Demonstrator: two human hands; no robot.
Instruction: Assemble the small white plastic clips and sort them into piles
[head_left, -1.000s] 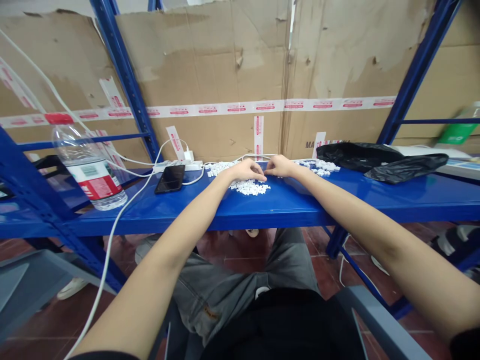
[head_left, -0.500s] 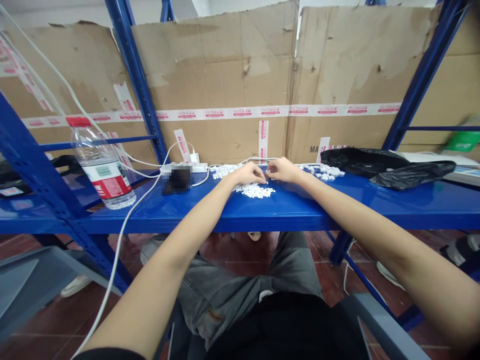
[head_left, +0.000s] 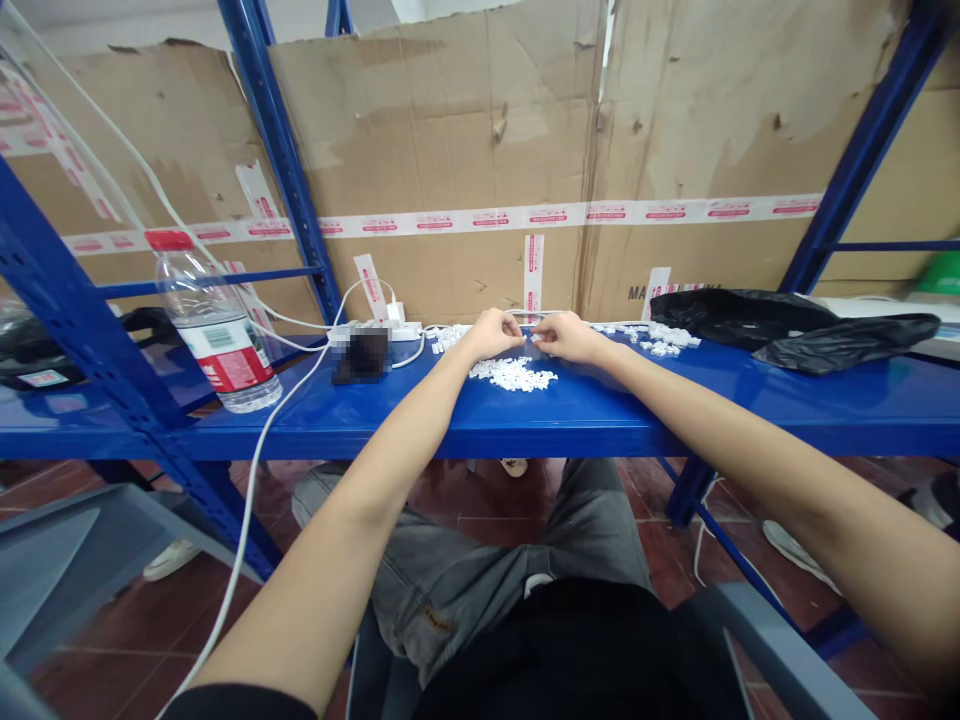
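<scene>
Blue steel shelving (head_left: 420,425) stood before taped cardboard backing (head_left: 435,130). Black plastic bag (head_left: 787,328) lay at pile's 3 o'clock, well apart; water bottle (head_left: 214,325) stood upright at 9 o'clock, beyond power strip (head_left: 375,332) and blurred phone (head_left: 360,355). Pile of small white plastic pieces (head_left: 512,374) sat mid-shelf, just below both hands. Left hand (head_left: 491,335) at pile's 11 o'clock, right hand (head_left: 570,338) at 1 o'clock; fingers curled, tips pinched toward each other, close but apart. Anything pinched too small to tell.
</scene>
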